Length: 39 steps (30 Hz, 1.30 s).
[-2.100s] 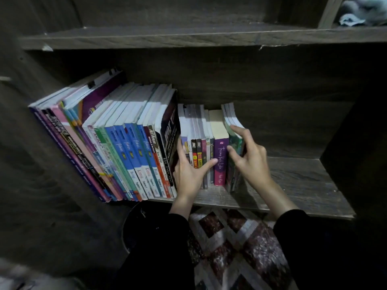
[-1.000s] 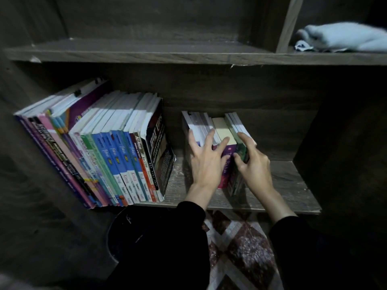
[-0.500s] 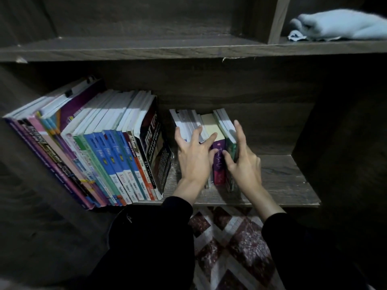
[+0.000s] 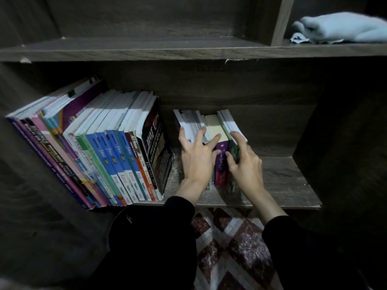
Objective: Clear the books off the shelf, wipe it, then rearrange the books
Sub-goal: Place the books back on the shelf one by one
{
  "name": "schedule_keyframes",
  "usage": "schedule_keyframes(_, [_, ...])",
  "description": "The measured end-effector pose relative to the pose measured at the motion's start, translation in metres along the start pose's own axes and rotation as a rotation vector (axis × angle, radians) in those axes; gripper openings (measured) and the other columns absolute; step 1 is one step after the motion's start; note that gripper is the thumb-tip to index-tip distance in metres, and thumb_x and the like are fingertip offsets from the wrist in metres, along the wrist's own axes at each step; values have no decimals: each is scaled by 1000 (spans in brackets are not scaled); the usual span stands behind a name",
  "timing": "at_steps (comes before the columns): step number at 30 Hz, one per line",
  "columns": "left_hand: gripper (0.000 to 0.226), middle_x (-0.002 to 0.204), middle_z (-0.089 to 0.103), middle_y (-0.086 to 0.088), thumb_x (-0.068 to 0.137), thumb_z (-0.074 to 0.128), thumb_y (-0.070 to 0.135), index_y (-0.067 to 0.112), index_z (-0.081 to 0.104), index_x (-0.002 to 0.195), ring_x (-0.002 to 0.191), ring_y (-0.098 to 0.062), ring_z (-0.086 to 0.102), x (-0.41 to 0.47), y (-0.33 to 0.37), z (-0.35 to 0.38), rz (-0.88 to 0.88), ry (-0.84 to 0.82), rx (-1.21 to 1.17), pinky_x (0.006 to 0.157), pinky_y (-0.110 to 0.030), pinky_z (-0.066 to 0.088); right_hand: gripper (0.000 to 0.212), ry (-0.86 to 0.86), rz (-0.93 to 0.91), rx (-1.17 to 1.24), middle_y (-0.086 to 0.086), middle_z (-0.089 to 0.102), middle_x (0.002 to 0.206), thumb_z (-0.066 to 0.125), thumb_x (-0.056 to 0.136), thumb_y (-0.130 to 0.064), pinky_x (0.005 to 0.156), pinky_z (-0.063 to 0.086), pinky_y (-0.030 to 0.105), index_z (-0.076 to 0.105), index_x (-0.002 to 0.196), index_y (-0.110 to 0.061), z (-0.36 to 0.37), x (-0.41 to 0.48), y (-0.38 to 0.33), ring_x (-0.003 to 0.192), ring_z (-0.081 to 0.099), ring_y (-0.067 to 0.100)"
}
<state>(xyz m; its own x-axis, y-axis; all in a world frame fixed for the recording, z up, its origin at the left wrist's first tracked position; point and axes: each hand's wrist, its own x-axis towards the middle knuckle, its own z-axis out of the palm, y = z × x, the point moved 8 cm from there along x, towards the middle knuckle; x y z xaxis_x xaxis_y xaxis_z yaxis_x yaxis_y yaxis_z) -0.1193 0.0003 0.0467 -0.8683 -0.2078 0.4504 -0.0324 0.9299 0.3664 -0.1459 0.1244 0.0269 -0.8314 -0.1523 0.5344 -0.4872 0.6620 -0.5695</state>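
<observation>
Dark wood shelf [image 4: 282,181] over patterned floor [image 4: 230,248]; blue cloth [image 4: 343,28] on upper shelf [image 4: 146,49]. Tall books [image 4: 104,153] leaned left, small books [image 4: 221,164] stood mid-shelf. Left hand [image 4: 196,162] splayed flat on their spines; right hand [image 4: 245,164] curled around their right end.

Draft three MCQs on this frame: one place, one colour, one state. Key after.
1. The cloth lies: A) on the floor B) on the upper shelf, right compartment C) among the books.
2. The spine between left hand and right hand is: A) yellow B) white C) purple.
3. The left hand is: A) flat, fingers spread on the small books B) fisted C) holding the cloth.
1B, right of the divider; 2C, purple with pale script; 3A, straight fingers across the books.
</observation>
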Motion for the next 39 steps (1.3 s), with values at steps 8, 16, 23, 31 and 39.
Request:
schedule_keyframes(8, [40, 148, 37, 1, 97, 53, 32, 37, 51, 136, 141, -41, 8, 14, 23, 10, 194, -105, 103, 91, -48, 49, 51, 127, 31, 85, 16, 65, 116, 59, 90, -4, 84, 45, 31, 44, 138, -13, -18, -1, 13, 93, 66, 29])
schedule_keyframes(16, [43, 133, 55, -8, 82, 74, 28, 31, 64, 123, 126, -53, 35, 5, 10, 6, 233, 124, 122, 54, -44, 56, 52, 55, 17, 91, 12, 61, 123, 59, 93, -12, 88, 43, 32, 42, 141, -20, -11, -2, 7, 104, 62, 28])
schedule_keyframes(23, [55, 149, 38, -7, 93, 60, 31, 39, 39, 144, 136, -49, 21, 5, 14, 15, 200, 41, 176, 70, -48, 57, 53, 46, 28, 107, 11, 61, 125, 61, 92, -11, 90, 42, 33, 42, 140, -21, -14, 1, 11, 106, 62, 28])
schedule_keyframes(31, [55, 145, 38, -10, 82, 74, 29, 25, 52, 133, 137, -39, 25, 9, 16, 16, 141, 73, 34, 70, -45, 57, 53, 82, 104, 216, 2, 64, 114, 63, 89, -10, 89, 49, 32, 42, 135, -26, -20, 2, 27, 92, 60, 13])
schedule_keyframes(39, [59, 148, 33, -7, 82, 72, 24, 27, 47, 135, 138, -34, 24, 12, 61, 62, 259, -89, 32, 74, -45, 55, 57, 180, 452, 689, -12, 55, 114, 67, 82, 5, 79, 58, 33, 43, 118, -33, -47, -6, 119, 110, 60, 18])
